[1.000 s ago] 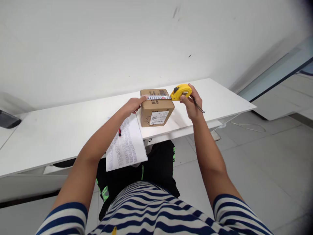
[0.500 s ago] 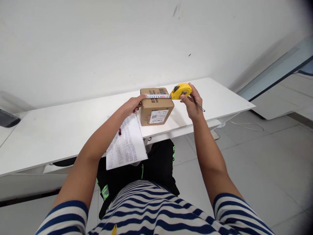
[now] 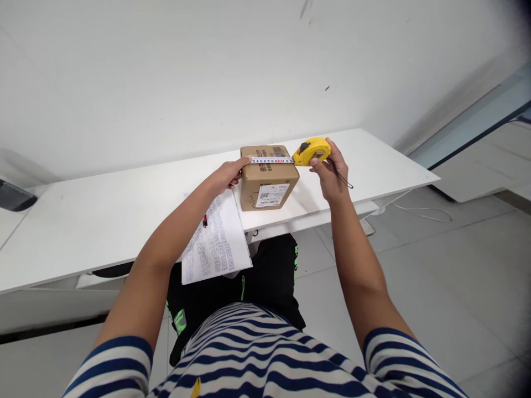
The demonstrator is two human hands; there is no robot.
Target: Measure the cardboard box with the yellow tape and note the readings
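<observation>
A small cardboard box (image 3: pixel 269 185) with a white label stands on the white table (image 3: pixel 103 215). Across its top front edge runs the white blade of a tape measure (image 3: pixel 271 161). My left hand (image 3: pixel 227 176) pinches the blade's end against the box's left top corner. My right hand (image 3: pixel 329 171) grips the yellow tape measure case (image 3: pixel 312 151) just off the box's right side, with a black strap hanging from it.
A printed sheet of paper (image 3: pixel 215 243) hangs over the table's near edge, left of the box, with a red and black pen (image 3: pixel 204 221) on it. A dark object (image 3: pixel 14 194) sits at the far left. A cable (image 3: pixel 418 213) lies on the tiled floor at right.
The blade stays stretched over the box and both hands keep their hold. The whole scene has shifted slightly in view as my head moved.
</observation>
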